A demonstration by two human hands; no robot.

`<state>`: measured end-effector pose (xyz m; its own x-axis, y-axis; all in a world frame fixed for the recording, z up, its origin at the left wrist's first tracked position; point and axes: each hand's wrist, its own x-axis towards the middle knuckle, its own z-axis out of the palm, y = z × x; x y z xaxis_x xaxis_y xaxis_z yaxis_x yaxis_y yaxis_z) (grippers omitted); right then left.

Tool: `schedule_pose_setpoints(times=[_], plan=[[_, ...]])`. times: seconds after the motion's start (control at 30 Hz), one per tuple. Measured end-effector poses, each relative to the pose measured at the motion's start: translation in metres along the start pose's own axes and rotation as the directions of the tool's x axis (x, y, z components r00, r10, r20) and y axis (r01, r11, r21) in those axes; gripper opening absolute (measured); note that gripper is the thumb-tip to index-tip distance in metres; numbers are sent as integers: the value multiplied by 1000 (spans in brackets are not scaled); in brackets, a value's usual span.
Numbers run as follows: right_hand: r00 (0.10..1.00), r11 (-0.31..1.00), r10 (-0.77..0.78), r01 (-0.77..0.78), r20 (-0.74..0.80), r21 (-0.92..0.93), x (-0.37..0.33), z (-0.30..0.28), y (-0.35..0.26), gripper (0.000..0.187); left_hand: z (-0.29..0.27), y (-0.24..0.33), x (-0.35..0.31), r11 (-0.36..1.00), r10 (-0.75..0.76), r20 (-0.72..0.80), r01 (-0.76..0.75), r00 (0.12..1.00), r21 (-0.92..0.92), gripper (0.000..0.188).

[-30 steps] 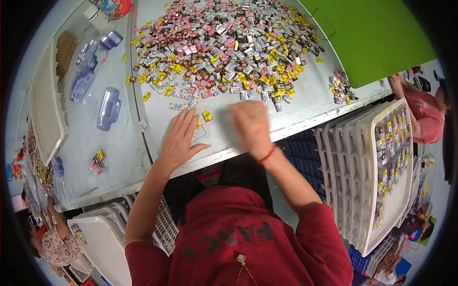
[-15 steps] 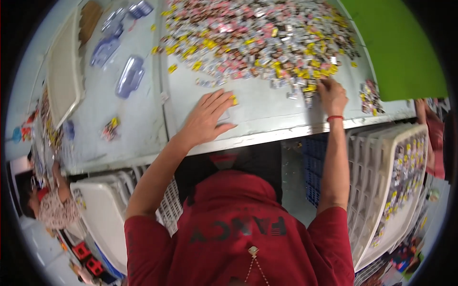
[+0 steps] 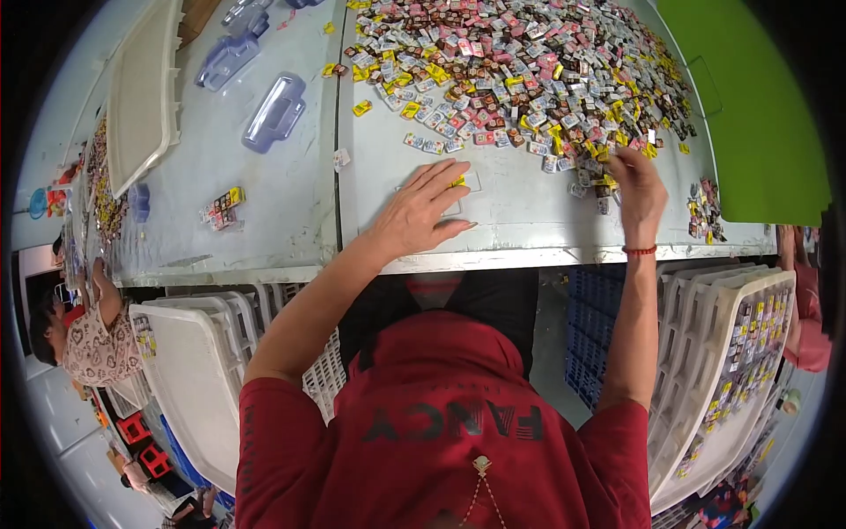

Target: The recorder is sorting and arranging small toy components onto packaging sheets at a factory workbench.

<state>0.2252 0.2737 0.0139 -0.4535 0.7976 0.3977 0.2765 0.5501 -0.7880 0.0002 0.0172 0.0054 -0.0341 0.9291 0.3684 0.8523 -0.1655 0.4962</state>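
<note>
My left hand (image 3: 416, 214) lies flat on the pale table with its fingers stretched out. It covers most of a thin clear plastic piece (image 3: 470, 182), and a yellow packet (image 3: 458, 181) shows between the fingers. Over the near right rim of a wide heap of small packets (image 3: 520, 66), in white, pink, brown and yellow, is my right hand (image 3: 643, 201). Its fingertips are pinched together, and what they hold, if anything, is hidden. Just below those fingertips lie a few loose packets (image 3: 578, 189).
Purple-blue plastic trays (image 3: 275, 115) lie on the left table section, near a small packet bundle (image 3: 222, 208). A separate packet cluster (image 3: 705, 212) sits by the green board (image 3: 749, 115). White crates (image 3: 696, 335) stand below at both sides. Other people work at both edges.
The whole view has shifted, with the table sliding rightward in it. Both hands stay at about the same places on the table; the right fingertips remain pinched beside the heap.
</note>
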Motion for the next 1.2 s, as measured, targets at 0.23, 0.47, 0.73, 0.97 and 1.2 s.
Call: schedule_pose_setpoints(times=[0.23,0.47,0.73,0.97,1.2], plan=[[792,995,-89,101,603,14,-19,89,-84,16,-1,3,-2,989,-14,129,-6,992,147,59],[697,971,-153,238,701,-24,-7,114,-85,12,-4,6,-7,947,-64,223,-11,973,321,77],[833,904,-392,427,390,-5,-40,117,-76,12,-3,2,-5,955,-76,238,2,968,296,79],[833,825,-467,531,298,-192,-66,95,-90,19,-6,-4,-3,966,13,265,-80,964,245,81],[881,883,-375,434,290,-177,-92,90,-90,29,-22,-5,4,970,81,350,-155,933,187,85]])
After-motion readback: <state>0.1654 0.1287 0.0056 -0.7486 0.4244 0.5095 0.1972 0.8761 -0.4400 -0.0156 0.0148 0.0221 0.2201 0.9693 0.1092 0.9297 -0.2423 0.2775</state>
